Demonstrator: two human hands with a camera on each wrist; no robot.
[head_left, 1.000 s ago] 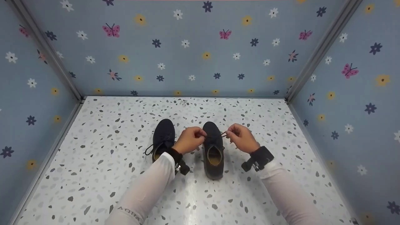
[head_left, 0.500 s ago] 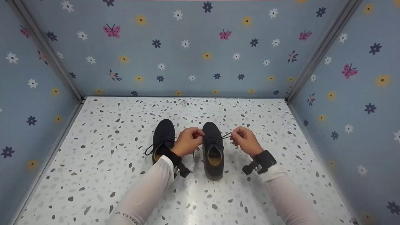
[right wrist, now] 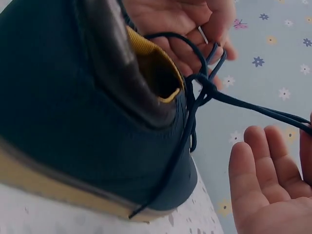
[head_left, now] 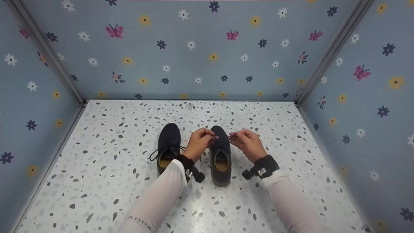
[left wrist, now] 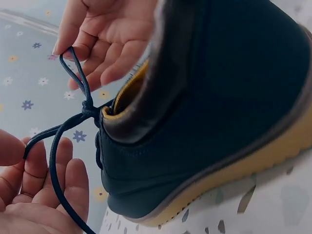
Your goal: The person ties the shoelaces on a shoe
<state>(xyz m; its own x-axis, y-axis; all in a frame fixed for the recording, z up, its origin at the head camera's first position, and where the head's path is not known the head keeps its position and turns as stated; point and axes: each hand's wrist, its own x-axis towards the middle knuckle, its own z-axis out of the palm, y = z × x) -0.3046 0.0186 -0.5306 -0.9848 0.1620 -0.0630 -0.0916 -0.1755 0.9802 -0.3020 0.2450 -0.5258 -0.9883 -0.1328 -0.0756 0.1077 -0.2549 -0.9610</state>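
Note:
A dark blue lace-up shoe [head_left: 221,176] with a yellow lining stands on the floor between the two hands, toe pointing away. Its shoelace [left wrist: 88,110] is crossed in a knot over the tongue, with a loop out to either side. My left hand [head_left: 198,143] pinches one loop between thumb and finger. On the other side my right hand [head_left: 249,144] pinches the second loop at its end. A loose lace end [right wrist: 165,173] hangs down the shoe's side in the right wrist view. The matching shoe [head_left: 169,136] sits to the left, its heel partly hidden by the left wrist.
The shoes stand on a white speckled surface [head_left: 106,168]. Blue panels [head_left: 207,68] with flowers and butterflies enclose it at the back and on both sides, joined by grey metal corner strips [head_left: 326,61]. The left shoe's own lace [head_left: 153,156] sticks out sideways.
My right hand first drew its loop out to the right, then came back in toward the shoe. The left hand has shifted slightly right, over the shoe's edge. Both shoes stay in place.

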